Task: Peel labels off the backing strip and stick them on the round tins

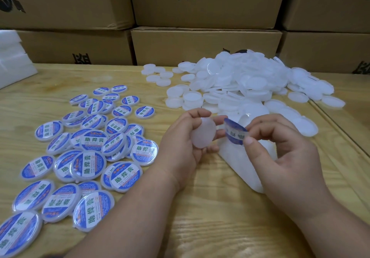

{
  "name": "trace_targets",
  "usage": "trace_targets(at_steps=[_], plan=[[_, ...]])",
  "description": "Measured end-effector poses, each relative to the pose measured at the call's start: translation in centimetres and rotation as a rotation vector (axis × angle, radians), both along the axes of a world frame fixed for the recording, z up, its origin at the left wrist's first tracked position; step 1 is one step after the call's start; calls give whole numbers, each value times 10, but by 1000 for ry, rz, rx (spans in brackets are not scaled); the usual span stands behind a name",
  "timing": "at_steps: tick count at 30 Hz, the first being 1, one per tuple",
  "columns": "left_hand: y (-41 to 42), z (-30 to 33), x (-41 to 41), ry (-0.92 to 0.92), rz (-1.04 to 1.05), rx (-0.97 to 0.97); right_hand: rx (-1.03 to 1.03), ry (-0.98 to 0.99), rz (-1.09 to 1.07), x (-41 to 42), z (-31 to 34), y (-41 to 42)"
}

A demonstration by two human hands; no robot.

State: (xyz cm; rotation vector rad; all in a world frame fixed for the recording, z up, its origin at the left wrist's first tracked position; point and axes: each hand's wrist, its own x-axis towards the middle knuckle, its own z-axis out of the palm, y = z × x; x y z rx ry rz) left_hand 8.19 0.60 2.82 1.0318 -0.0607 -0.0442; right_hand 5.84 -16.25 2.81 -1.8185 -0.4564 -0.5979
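My left hand (180,141) grips a plain white round tin (203,132), tilted with its flat face toward the right. My right hand (280,147) pinches a blue and white round label (235,131) between thumb and forefinger, held just right of the tin and not touching its face. The white backing strip (240,163) runs down across the wooden table under my right hand. A heap of unlabelled white tins (240,85) lies behind my hands. Several labelled tins (88,157) are spread over the table on the left.
Stacked cardboard boxes (206,45) form a wall along the table's far edge. White foam blocks (14,63) sit at the far left. A seam in the table (344,135) runs diagonally on the right. Bare wood (210,217) lies between my forearms.
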Motion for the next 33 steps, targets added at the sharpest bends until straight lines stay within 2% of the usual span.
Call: trace_targets(at_steps=[5, 8, 13, 23, 33], plan=[[-5, -1, -1, -58, 19, 68, 63, 231, 109, 0, -1, 5], [-4, -2, -2, -85, 6, 96, 57, 297, 159, 1, -3, 5], [-2, -5, -2, -166, -36, 161, 77, 317, 139, 1, -2, 9], [-7, -4, -5, -184, -86, 281, 64, 341, 29, 0, 1, 9], [-8, -1, -7, -167, -68, 285, -19, 309, -39, 0, 2, 9]])
